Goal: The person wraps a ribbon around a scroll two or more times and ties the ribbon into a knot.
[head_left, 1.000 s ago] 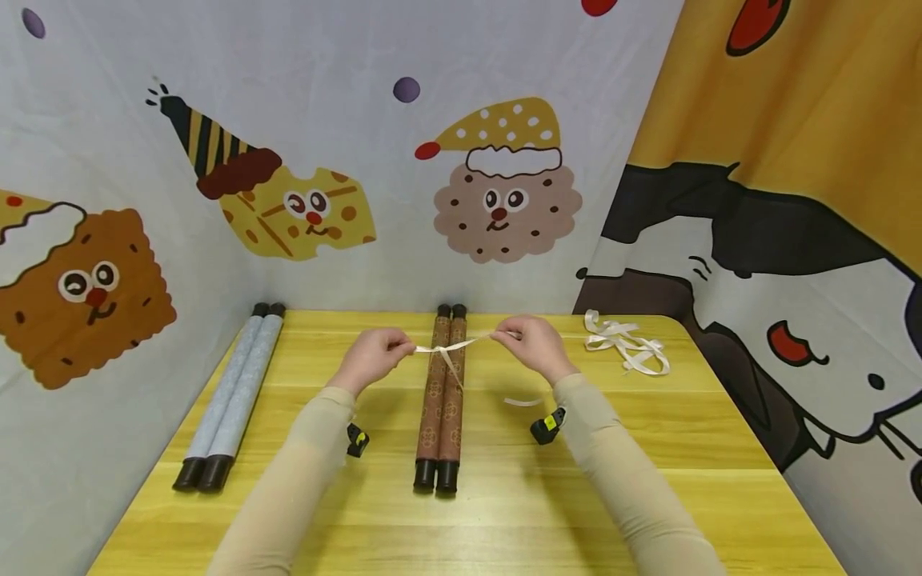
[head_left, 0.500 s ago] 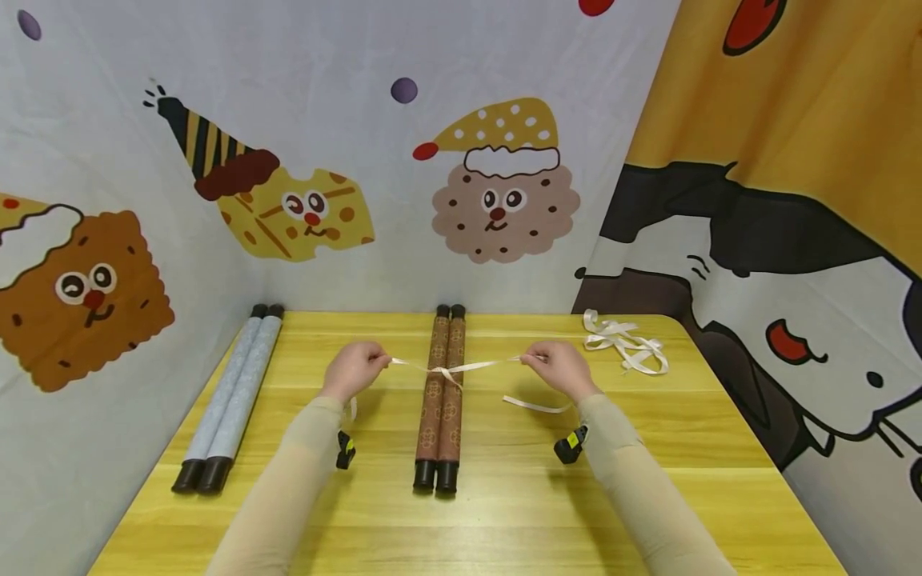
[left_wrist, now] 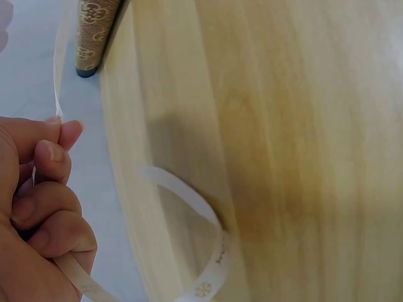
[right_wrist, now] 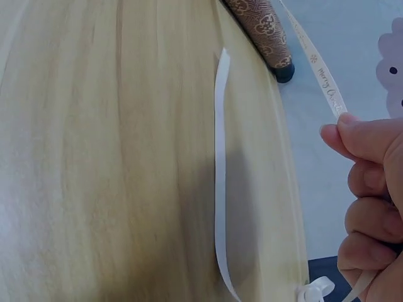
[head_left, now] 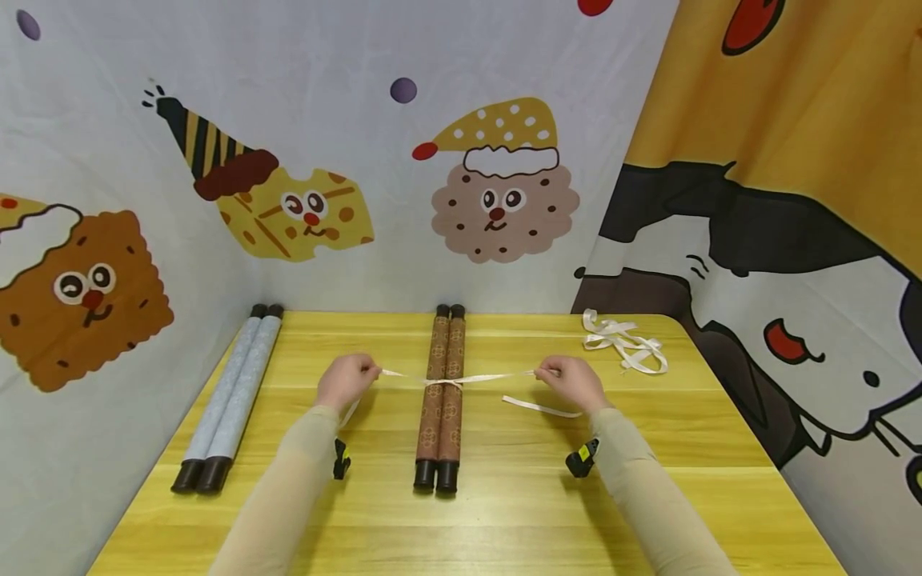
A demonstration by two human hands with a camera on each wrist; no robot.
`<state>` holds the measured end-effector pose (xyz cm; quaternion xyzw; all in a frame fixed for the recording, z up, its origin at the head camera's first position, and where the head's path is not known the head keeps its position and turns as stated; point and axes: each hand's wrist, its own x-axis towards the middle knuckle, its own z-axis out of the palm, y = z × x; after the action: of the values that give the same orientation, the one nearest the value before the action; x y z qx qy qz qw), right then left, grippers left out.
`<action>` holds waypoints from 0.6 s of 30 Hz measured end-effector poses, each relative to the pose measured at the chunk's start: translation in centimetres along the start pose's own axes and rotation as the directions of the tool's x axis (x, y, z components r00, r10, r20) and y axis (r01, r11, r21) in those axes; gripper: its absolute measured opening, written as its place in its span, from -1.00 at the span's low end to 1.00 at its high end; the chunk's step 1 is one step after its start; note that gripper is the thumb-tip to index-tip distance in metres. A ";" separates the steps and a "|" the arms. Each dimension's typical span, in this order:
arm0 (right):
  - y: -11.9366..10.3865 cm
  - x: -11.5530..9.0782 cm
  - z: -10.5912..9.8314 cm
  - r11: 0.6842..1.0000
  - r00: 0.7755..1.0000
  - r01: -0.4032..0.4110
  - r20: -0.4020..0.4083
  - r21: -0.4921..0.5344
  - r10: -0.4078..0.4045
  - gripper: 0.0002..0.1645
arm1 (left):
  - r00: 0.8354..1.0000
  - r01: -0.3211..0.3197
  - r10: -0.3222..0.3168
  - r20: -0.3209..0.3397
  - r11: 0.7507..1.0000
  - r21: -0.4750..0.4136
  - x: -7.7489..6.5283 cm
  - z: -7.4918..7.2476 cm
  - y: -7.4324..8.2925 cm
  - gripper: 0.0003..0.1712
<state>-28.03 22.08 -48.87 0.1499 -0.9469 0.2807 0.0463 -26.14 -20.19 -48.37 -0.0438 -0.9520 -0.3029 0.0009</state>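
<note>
Two brown patterned scrolls (head_left: 438,416) with dark end caps lie side by side at mid-table. A cream ribbon (head_left: 486,378) crosses over them, knotted at about their middle and stretched out to both sides. My left hand (head_left: 346,381) pinches one end between thumb and forefinger, left of the scrolls. On the other side my right hand (head_left: 574,382) pinches the opposite end. Printed lettering shows on the ribbon (right_wrist: 320,70) in the right wrist view. A loose tail (left_wrist: 211,264) hangs curling below the left hand, and another tail (right_wrist: 220,170) trails beneath the right hand.
Two pale blue scrolls (head_left: 241,392) with dark caps lie along the table's left side. A heap of loose cream ribbon (head_left: 625,344) rests at the back right. A patterned cloth (head_left: 324,120) hangs behind the table (head_left: 504,528).
Both hands have drawn apart and come nearer the front, pulling the ribbon straighter. The knot has slid toward the front along the brown scrolls and lies closer on them.
</note>
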 end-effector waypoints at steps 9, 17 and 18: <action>0.7 -0.6 0.3 0.999 0.999 0.032 0.009 -0.026 -0.032 -0.83 | 0.999 0.045 -0.044 -0.018 0.998 0.039 -0.3 0.6 -0.6 -0.78; 1.3 -1.4 0.3 0.998 0.998 0.061 0.011 -0.030 -0.061 -0.84 | 0.999 0.048 -0.048 -0.002 0.998 0.050 -1.0 1.1 0.0 -0.80; 1.4 -1.5 0.2 0.998 0.998 0.061 0.015 -0.031 -0.060 -0.84 | 0.999 0.040 -0.040 -0.002 0.998 0.052 -1.1 1.1 0.1 -0.80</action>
<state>-27.02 23.51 -50.06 0.1797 -0.9466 0.2630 0.0503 -25.05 -19.52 -49.24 -0.0246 -0.9602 -0.2781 -0.0035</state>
